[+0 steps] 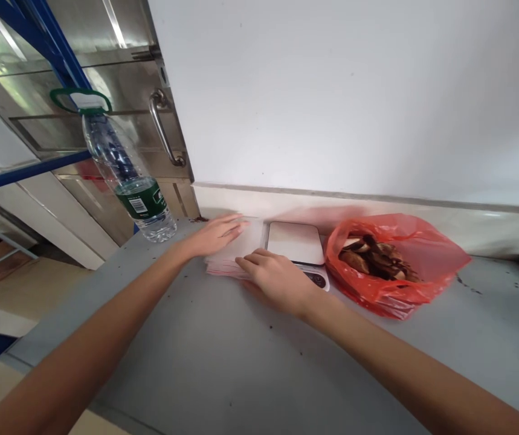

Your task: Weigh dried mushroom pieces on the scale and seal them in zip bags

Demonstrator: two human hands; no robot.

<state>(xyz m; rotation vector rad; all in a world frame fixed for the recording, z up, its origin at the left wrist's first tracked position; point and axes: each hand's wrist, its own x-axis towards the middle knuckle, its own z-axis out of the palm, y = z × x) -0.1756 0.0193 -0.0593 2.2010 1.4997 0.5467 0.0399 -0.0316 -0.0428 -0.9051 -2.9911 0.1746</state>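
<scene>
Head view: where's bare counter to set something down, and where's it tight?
Free: the grey counter in front, between the two forearms, and the stretch right of the red bag. Crowded: the back strip by the wall, where the water bottle, the stack of clear bags under the left hand and right hand, and the scale sit close together.

Both forearms are bare to the frame edge; no sleeves, gloves, rings or wristbands on left hand [216, 235] or right hand [277, 279].
</scene>
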